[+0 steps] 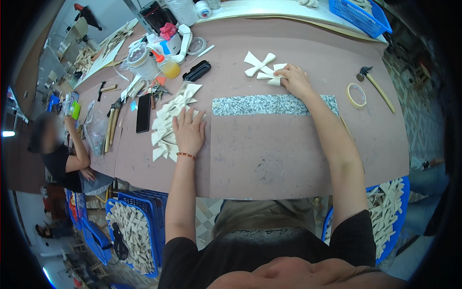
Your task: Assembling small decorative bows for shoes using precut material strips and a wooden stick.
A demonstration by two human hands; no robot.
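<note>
My left hand [189, 137] lies with its fingers spread over a pile of cream strap pieces [166, 123] left of the table's middle. Farther off on the right, my right hand [297, 82] has its fingers bent down onto a cream strap piece [275, 82], partly hidden beneath them. Beside those fingers a cream crossed strap piece [260, 64] with flared ends rests flat on the table. A speckled grey-and-white strip [260, 104] runs crosswise under my right forearm.
Hammers [378, 90] and a tape roll [356, 95] lie at the right. Left are a black phone [143, 113], a glue bottle [168, 66], a black case [197, 71] and more hammers [113, 123]. Baskets [156, 226] of cream pieces flank me; another person [62, 154] sits at left.
</note>
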